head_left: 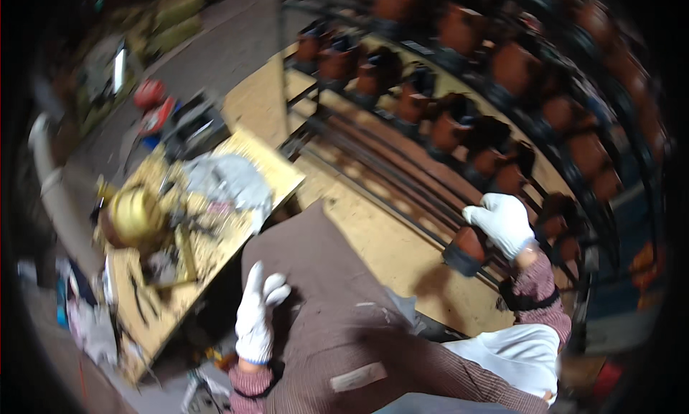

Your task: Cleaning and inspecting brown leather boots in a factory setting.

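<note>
Right hand [502, 224]: fingers curled at a brown-and-black boot [466, 252], right of centre; can't tell whether they grip. Left hand [260, 306], lower left of centre: fingers parted, empty. Rack [409, 163] beyond, upper right. Firm hold, clear of neighbouring boots [446, 132], seems wise.

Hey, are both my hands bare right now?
No, the left hand and right hand are both covered by white gloves.
</note>
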A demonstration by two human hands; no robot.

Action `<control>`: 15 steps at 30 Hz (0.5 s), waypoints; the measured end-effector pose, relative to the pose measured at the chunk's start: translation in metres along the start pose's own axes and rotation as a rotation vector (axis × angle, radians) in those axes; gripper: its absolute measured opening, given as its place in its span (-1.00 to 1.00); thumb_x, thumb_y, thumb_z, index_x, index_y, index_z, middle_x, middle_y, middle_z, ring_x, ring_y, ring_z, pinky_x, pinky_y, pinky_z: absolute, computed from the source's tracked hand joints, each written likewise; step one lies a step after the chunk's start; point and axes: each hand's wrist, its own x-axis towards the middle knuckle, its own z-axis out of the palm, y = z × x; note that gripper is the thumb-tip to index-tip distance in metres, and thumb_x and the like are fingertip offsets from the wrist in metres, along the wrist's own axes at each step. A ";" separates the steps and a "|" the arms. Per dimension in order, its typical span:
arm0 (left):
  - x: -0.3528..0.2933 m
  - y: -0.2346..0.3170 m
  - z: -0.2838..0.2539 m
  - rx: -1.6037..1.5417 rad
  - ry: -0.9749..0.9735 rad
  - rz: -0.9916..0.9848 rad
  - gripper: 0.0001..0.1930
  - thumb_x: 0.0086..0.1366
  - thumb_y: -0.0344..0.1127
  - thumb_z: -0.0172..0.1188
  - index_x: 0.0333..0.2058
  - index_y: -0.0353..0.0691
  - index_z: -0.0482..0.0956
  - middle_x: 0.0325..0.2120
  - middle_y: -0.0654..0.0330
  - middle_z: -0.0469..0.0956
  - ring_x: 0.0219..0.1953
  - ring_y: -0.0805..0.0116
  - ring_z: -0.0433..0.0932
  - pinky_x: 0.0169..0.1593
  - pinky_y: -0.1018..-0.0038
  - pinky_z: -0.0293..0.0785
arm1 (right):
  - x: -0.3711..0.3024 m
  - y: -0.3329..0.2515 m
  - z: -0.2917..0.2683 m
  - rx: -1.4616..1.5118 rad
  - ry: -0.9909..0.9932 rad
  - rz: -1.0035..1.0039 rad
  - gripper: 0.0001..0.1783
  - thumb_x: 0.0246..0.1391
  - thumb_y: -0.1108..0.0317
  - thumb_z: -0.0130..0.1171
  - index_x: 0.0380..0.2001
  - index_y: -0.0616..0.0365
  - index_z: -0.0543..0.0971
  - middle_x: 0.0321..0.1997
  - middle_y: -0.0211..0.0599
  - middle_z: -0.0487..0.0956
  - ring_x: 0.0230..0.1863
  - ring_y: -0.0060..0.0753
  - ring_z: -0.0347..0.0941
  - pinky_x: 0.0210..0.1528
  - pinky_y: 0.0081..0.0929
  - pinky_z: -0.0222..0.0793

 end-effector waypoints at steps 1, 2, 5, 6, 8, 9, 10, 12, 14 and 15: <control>-0.003 -0.002 -0.006 -0.004 -0.016 -0.008 -0.14 0.47 0.13 0.09 0.51 -0.26 0.00 0.20 -0.02 0.46 0.08 0.22 0.54 0.22 0.26 0.44 | -0.006 -0.023 0.009 0.234 -0.118 -0.030 -0.61 0.04 0.08 0.39 -0.56 0.23 0.65 -0.67 -0.21 0.54 -0.64 -0.40 0.53 -0.52 -0.41 0.44; -0.003 -0.004 -0.014 -0.009 -0.029 -0.012 -0.14 0.46 0.09 0.12 0.51 -0.26 -0.03 0.23 -0.05 0.44 0.13 0.19 0.54 0.26 0.24 0.42 | -0.016 -0.048 0.012 0.279 -0.290 -0.196 -0.64 0.05 0.13 0.38 -0.55 0.24 0.66 -0.67 -0.26 0.53 -0.65 -0.51 0.51 -0.55 -0.45 0.42; -0.008 -0.010 -0.025 -0.165 -0.044 0.073 0.07 0.36 0.20 0.22 0.54 -0.20 -0.24 0.38 -0.13 0.26 0.29 0.12 0.40 0.39 0.20 0.24 | -0.040 -0.114 0.050 0.140 -0.277 -1.203 -0.70 -0.03 0.08 0.48 -0.44 0.09 0.72 -0.51 -0.28 0.63 -0.51 -0.28 0.56 -0.44 -0.33 0.44; -0.007 -0.013 -0.028 -0.193 -0.048 0.132 0.20 0.24 0.44 0.20 0.54 -0.19 -0.22 0.44 -0.07 0.15 0.40 0.07 0.27 0.45 0.14 0.16 | -0.044 -0.134 0.069 0.140 -0.155 -1.482 -0.63 -0.05 0.06 0.48 -0.29 0.10 0.71 -0.53 -0.35 0.62 -0.56 -0.34 0.51 -0.50 -0.36 0.36; -0.005 -0.014 -0.030 -0.448 0.106 0.230 0.27 0.13 0.60 0.11 0.53 -0.17 -0.19 0.46 0.01 0.11 0.46 0.01 0.16 0.50 0.02 0.06 | -0.054 -0.181 0.090 0.080 -0.148 -1.765 -0.49 -0.02 0.01 0.45 -0.10 0.12 0.65 -0.56 -0.41 0.59 -0.65 -0.38 0.43 -0.59 -0.40 0.26; -0.006 -0.006 -0.037 -0.524 0.186 0.161 0.31 0.01 0.73 -0.03 0.51 -0.14 -0.10 0.46 0.03 0.13 0.47 -0.02 0.16 0.50 -0.02 0.09 | -0.062 -0.189 0.108 0.094 -0.155 -1.732 -0.45 -0.01 -0.01 0.44 -0.04 0.11 0.62 -0.58 -0.41 0.57 -0.67 -0.35 0.43 -0.61 -0.38 0.27; -0.010 -0.018 -0.061 -0.831 0.115 0.220 0.05 0.28 0.56 -0.06 0.49 -0.07 -0.02 0.43 0.01 0.17 0.44 0.00 0.22 0.46 0.02 0.22 | -0.071 -0.196 0.127 0.115 -0.165 -1.703 -0.40 0.00 -0.03 0.43 0.02 0.11 0.60 -0.59 -0.40 0.54 -0.69 -0.32 0.43 -0.63 -0.37 0.29; -0.029 -0.122 -0.140 0.543 0.778 0.364 -0.27 0.58 0.24 -0.32 0.48 -0.17 0.01 0.36 0.03 0.28 0.44 -0.01 0.20 0.52 0.06 0.07 | -0.086 -0.235 0.138 0.125 -0.586 -1.806 -0.37 0.03 0.00 0.39 0.11 0.07 0.57 -0.48 -0.31 0.60 -0.63 -0.23 0.51 -0.56 -0.34 0.44; -0.030 -0.109 -0.157 -0.386 0.599 0.308 -0.36 0.60 0.14 -0.29 0.47 -0.12 0.05 0.35 0.03 0.29 0.41 0.03 0.26 0.49 0.06 0.14 | -0.093 -0.263 0.141 0.196 -0.665 -1.927 -0.38 0.07 0.01 0.35 0.13 0.13 0.59 -0.17 -0.12 0.68 -0.49 -0.24 0.60 -0.49 -0.39 0.47; -0.031 -0.088 -0.165 -1.279 0.287 0.240 -0.44 0.62 0.04 -0.27 0.45 -0.08 0.10 0.34 0.03 0.30 0.38 0.06 0.31 0.47 0.07 0.21 | -0.091 -0.266 0.142 0.214 -0.681 -1.956 -0.38 0.07 0.01 0.35 0.13 0.13 0.59 -0.17 -0.12 0.68 -0.49 -0.24 0.60 -0.49 -0.39 0.47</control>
